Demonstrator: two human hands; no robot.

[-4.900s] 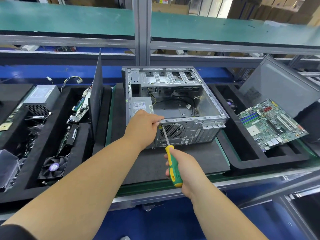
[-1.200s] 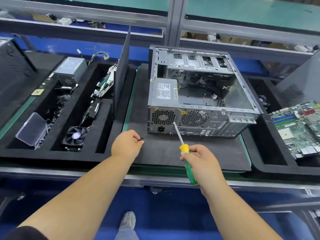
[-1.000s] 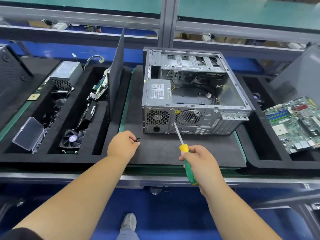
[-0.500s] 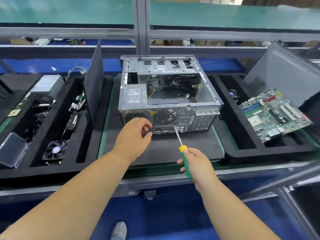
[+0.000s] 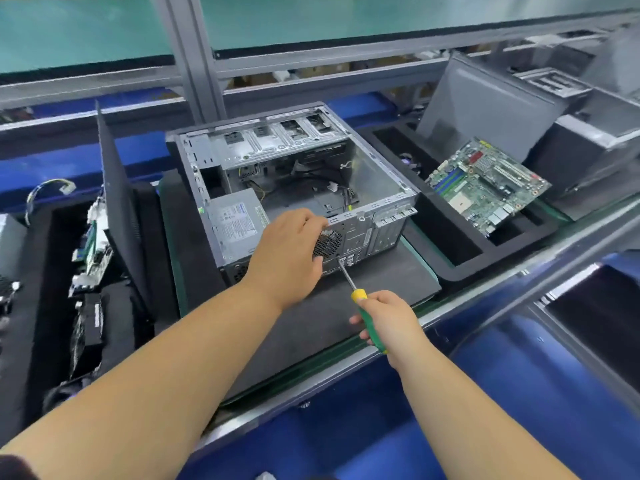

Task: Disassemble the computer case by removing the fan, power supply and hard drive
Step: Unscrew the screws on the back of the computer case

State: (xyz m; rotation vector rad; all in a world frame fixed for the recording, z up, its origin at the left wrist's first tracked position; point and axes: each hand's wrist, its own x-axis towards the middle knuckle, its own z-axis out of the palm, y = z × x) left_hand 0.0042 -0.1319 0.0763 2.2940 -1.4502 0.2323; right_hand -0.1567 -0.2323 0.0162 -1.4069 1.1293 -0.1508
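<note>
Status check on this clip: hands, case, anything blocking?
Right hand grips screwdriver, tip at rear fan grille. Left hand on computer case rear. Power supply in place. Nothing blocking.
</note>
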